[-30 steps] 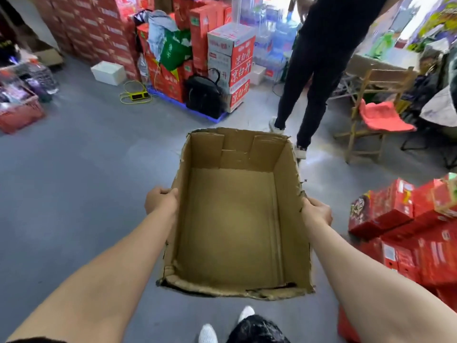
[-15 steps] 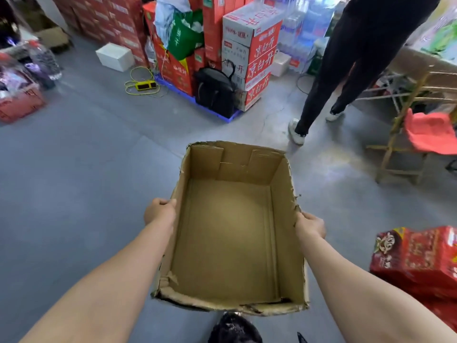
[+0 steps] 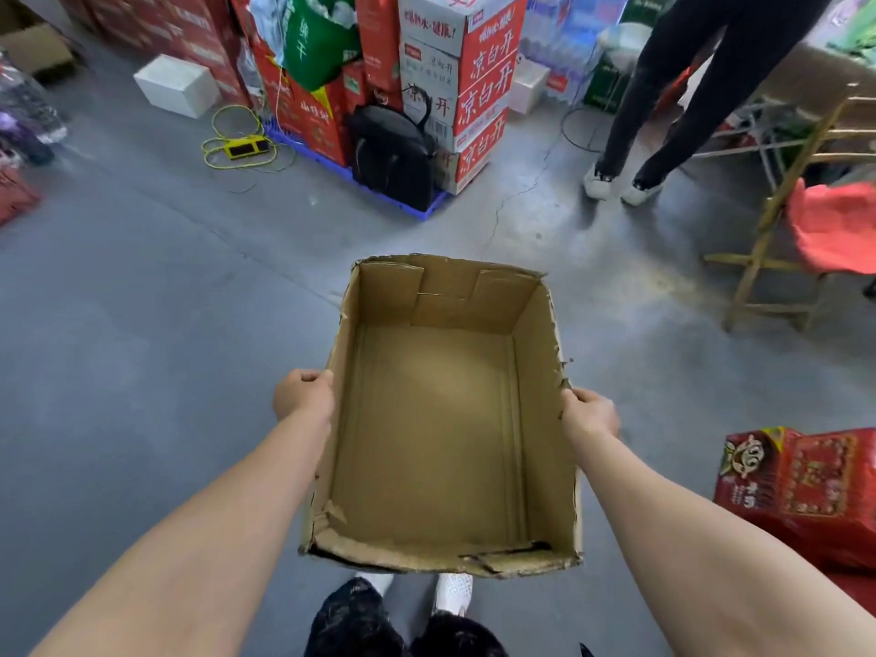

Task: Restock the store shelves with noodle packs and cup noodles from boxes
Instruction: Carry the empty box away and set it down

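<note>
I carry an empty brown cardboard box (image 3: 441, 419) with torn top edges, held level above the grey floor. My left hand (image 3: 303, 393) grips its left wall, fingers curled over the rim. On the opposite side my right hand (image 3: 590, 412) grips the right wall the same way. Nothing lies inside the box. Red noodle packs (image 3: 801, 490) sit stacked on the floor at the lower right.
Stacked red and white cartons (image 3: 467, 83) on a blue pallet stand ahead, with a black bag (image 3: 391, 154) leaning on them. A person's legs (image 3: 663, 111) stand at the upper right. A wooden chair (image 3: 806, 215) with a red cushion is right. A yellow cable (image 3: 237, 144) lies on the floor at the left.
I have walked forward with the box; the carton stack and the standing person are nearer and higher in view. Both hands keep the same grip on the box walls.
</note>
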Available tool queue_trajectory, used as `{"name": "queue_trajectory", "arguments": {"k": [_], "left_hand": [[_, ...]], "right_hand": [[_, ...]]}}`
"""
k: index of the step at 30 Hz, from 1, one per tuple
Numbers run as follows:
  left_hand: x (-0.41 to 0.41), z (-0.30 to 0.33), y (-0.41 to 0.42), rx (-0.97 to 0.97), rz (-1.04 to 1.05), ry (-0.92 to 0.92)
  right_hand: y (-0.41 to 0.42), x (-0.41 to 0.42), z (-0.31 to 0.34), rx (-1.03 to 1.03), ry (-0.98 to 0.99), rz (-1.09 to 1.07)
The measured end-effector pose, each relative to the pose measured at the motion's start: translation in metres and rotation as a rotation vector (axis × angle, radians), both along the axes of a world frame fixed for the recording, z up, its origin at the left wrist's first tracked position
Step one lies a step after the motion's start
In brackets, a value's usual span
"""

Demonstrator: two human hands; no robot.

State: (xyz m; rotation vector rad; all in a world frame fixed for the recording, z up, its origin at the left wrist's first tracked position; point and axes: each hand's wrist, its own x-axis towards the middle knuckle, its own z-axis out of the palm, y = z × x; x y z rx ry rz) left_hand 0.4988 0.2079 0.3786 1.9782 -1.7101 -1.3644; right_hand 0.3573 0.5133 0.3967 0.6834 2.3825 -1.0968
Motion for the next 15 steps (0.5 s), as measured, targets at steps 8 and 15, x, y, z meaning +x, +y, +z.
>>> {"name": "queue_trajectory", "arguments": {"k": [8, 15], "left_hand": [[-0.032, 0.004, -0.004, 0.128, -0.156, 0.073], [-0.050, 0.017, 0.004, 0.339, -0.310, 0.242]], "right_hand": [[-0.009, 0.017, -0.008, 0.053, -0.126, -0.056], [-0.019, 0.037, 0.004, 0.033, -0.106, -0.146]]}}
